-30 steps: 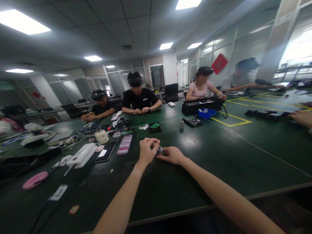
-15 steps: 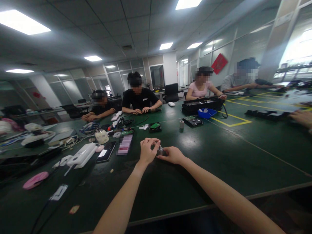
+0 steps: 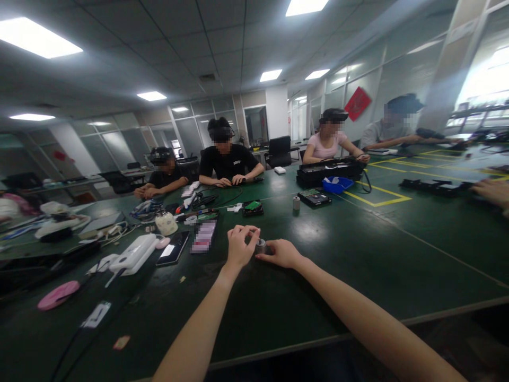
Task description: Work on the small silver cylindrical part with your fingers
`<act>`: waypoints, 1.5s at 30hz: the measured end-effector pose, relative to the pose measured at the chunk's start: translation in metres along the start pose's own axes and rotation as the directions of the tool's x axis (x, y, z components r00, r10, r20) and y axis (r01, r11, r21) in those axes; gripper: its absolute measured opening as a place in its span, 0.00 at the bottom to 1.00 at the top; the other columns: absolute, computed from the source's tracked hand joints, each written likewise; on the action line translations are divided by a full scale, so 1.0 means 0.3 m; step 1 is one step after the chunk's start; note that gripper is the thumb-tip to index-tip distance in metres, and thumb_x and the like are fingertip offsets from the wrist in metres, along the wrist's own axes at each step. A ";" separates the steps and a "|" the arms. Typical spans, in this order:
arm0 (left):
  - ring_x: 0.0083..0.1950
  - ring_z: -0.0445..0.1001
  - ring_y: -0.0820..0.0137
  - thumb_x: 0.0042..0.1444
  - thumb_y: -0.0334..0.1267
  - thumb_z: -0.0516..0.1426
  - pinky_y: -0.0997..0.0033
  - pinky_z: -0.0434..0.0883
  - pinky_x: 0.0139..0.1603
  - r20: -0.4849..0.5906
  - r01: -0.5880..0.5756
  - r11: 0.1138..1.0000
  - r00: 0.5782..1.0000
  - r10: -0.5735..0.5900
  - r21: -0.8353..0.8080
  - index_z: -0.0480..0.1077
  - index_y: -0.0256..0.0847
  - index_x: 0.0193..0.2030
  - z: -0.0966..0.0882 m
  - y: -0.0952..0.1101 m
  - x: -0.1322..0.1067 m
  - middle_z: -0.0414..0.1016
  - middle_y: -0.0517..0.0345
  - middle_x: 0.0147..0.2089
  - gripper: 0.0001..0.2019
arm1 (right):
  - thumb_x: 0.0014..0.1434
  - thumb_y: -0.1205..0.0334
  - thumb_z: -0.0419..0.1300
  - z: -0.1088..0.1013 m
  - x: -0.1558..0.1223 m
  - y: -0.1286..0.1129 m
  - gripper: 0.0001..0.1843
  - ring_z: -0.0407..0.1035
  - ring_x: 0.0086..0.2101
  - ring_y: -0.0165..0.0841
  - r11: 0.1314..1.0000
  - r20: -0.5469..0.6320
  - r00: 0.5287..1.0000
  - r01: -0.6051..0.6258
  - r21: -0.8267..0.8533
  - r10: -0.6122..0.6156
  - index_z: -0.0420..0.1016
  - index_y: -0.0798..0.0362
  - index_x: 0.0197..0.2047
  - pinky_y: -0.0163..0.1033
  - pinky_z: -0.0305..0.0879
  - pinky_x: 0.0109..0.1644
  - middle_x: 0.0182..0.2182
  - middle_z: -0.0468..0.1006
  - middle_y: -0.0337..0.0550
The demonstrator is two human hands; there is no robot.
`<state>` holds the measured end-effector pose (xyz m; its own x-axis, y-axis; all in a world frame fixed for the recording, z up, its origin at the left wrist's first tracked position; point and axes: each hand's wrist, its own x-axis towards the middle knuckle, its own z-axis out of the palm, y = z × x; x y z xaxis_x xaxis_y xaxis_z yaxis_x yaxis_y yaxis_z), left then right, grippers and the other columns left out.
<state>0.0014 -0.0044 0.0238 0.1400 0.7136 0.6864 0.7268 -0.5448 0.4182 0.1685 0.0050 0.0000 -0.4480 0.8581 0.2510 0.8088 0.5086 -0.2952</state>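
A small grey cylindrical container [image 3: 261, 245] stands on the green table between my hands. My right hand [image 3: 284, 253] steadies it from the right, with thumb and forefinger curled around its side. At its upper left, my left hand [image 3: 242, 245] is closed in a pinch just above the rim. A tiny pale spot shows at those fingertips, too small to name. What lies inside the container cannot be made out. Farther back stands a similar grey cylinder [image 3: 296, 202], beside a hard drive [image 3: 315, 198].
Left of my hands lie a dark phone [image 3: 173, 248], a pixelated phone-shaped item [image 3: 204, 236], a white power strip [image 3: 135, 253] and a pink pad [image 3: 59, 295]. A green circuit board [image 3: 253, 207] and a blue tray [image 3: 338, 184] are farther back. Several people sit around the table.
My left fingertips have shifted very slightly at the container's rim. My right hand and the container stay in place.
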 end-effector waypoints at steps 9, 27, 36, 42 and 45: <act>0.40 0.71 0.65 0.60 0.40 0.55 0.61 0.59 0.48 -0.008 0.014 1.000 1.000 -0.014 0.018 0.73 0.46 0.37 0.003 -0.002 0.003 0.78 0.61 0.30 0.06 | 0.55 0.34 0.53 0.004 0.001 0.000 0.27 0.70 0.26 0.33 1.000 0.005 1.000 -0.007 0.002 0.007 0.76 0.49 0.35 0.33 0.51 0.26 0.25 0.77 0.41; 0.44 0.73 0.65 0.60 0.41 0.55 0.60 0.58 0.52 0.033 0.004 0.997 0.999 -0.001 -0.080 0.73 0.45 0.39 -0.006 0.024 -0.001 0.80 0.61 0.34 0.06 | 0.55 0.34 0.52 0.004 0.001 0.003 0.27 0.70 0.26 0.33 1.000 -0.009 1.000 0.017 -0.010 -0.017 0.75 0.50 0.33 0.33 0.50 0.26 0.24 0.77 0.40; 0.43 0.71 0.64 0.61 0.41 0.54 0.60 0.59 0.50 0.026 0.034 0.999 0.999 -0.034 -0.007 0.74 0.46 0.38 -0.006 0.013 0.002 0.79 0.61 0.32 0.08 | 0.55 0.34 0.53 -0.004 -0.001 -0.004 0.27 0.70 0.26 0.33 1.000 0.002 1.000 0.000 0.000 0.000 0.76 0.50 0.33 0.33 0.51 0.26 0.25 0.77 0.41; 0.41 0.71 0.65 0.60 0.41 0.54 0.61 0.59 0.49 0.005 0.017 1.000 1.000 -0.017 0.010 0.74 0.46 0.36 -0.004 0.010 0.003 0.77 0.61 0.31 0.08 | 0.55 0.34 0.53 0.000 -0.001 -0.002 0.27 0.70 0.27 0.34 1.000 -0.003 1.000 0.002 -0.011 -0.002 0.76 0.50 0.34 0.33 0.50 0.26 0.25 0.77 0.41; 0.41 0.71 0.65 0.60 0.41 0.54 0.61 0.59 0.49 0.001 0.011 1.000 1.000 -0.012 0.017 0.73 0.45 0.37 -0.005 0.011 0.003 0.77 0.61 0.31 0.07 | 0.55 0.34 0.53 -0.003 -0.002 -0.005 0.27 0.71 0.27 0.34 1.000 0.000 1.000 -0.002 -0.017 0.002 0.76 0.50 0.34 0.33 0.51 0.27 0.26 0.77 0.41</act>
<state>0.0030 -0.0063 0.0266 0.1320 0.7201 0.6812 0.7397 -0.5291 0.4159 0.1679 0.0037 0.0012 -0.4466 0.8589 0.2506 0.8159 0.5059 -0.2799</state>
